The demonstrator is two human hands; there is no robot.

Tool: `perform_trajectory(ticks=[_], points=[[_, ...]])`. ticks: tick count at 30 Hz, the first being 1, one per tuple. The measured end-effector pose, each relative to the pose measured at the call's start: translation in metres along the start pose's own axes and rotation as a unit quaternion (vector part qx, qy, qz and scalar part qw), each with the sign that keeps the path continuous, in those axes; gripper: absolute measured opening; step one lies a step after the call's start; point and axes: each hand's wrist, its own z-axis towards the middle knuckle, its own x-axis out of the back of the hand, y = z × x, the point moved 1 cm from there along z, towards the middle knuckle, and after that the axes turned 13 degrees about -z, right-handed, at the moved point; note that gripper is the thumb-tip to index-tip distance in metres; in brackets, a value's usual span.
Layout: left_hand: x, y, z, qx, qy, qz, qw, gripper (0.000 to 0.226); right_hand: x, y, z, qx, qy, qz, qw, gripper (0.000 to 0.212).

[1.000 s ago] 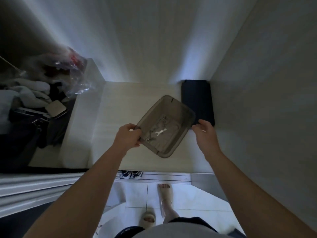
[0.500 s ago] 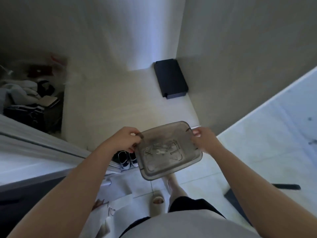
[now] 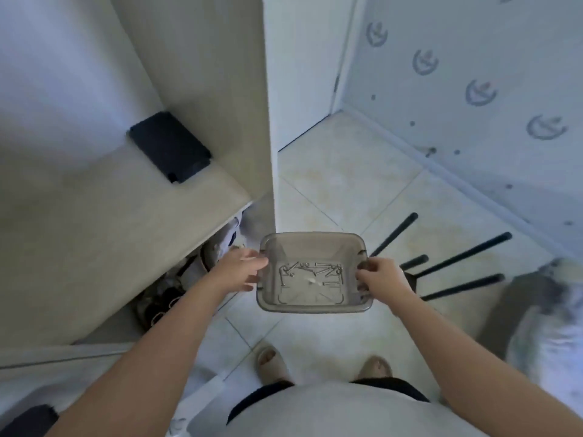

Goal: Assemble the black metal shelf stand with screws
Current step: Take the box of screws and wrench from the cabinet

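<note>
Your left hand (image 3: 239, 270) pinches the left rim of the smoky clear tray (image 3: 314, 239) with the thumb on top, though blur softens the fingers. Your right hand (image 3: 383, 279) has its fingers curled round the tab on the tray's right side. The tray hangs level in the air over the tile floor (image 3: 347, 171), just ahead of your body. A loose huddle of screws (image 3: 328, 272) lies in its bottom, along with a small pale tool too blurred to name.

To the left, the edge of the cabinet panel (image 3: 220, 89) stands upright just beyond the tray's far left corner. The pale ledge (image 3: 94, 231) juts out beside your left forearm. A black box (image 3: 170, 149) sits in the ledge's far corner against the panel.

Open floor runs far and right to the patterned wall (image 3: 457, 42). The black rods (image 3: 463, 256) lie on that floor just right of your right hand, fanning away from you. Their near ends are hidden behind your hand and wrist.

The shoes (image 3: 164, 305) under the ledge are dark and half hidden. A grey fluffy shape (image 3: 549, 313) is cut off at the right edge, and you cannot tell what it is. Your slippers (image 3: 272, 362) show only their toes below the tray.
</note>
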Motion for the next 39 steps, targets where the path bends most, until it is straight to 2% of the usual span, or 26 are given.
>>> perform_trajectory(ticks=[3, 6, 9, 15, 21, 25, 31, 39], points=[[-0.069, -0.007, 0.009, 0.027, -0.028, 0.051, 0.998, 0.023, 0.023, 0.062, -0.008, -0.051, 0.039, 0.056, 0.996, 0.007], [-0.146, -0.018, 0.013, 0.017, -0.032, 0.088, 0.995, 0.009, 0.045, 0.134, -0.015, -0.096, 0.052, 0.096, 0.989, 0.004], [-0.224, -0.033, 0.015, 0.003, -0.039, 0.147, 0.988, 0.014, 0.066, 0.211, -0.019, -0.137, 0.056, 0.141, 0.979, 0.003], [-0.37, -0.083, 0.025, 0.046, -0.063, 0.236, 0.969, 0.01, 0.104, 0.358, -0.019, -0.216, -0.007, 0.191, 0.957, 0.011], [-0.473, -0.135, 0.06, 0.091, -0.063, 0.284, 0.952, 0.006, 0.106, 0.462, 0.002, -0.284, -0.002, 0.236, 0.929, 0.02], [-0.517, -0.186, 0.113, 0.131, -0.048, 0.299, 0.944, 0.007, 0.086, 0.518, 0.039, -0.311, -0.004, 0.237, 0.92, 0.011], [-0.566, -0.292, 0.241, 0.164, -0.065, 0.367, 0.914, 0.009, 0.003, 0.606, 0.136, -0.331, 0.032, 0.204, 0.921, 0.021], [-0.587, -0.418, 0.418, 0.152, -0.057, 0.42, 0.893, 0.01, -0.117, 0.693, 0.292, -0.342, 0.02, 0.235, 0.91, 0.022]])
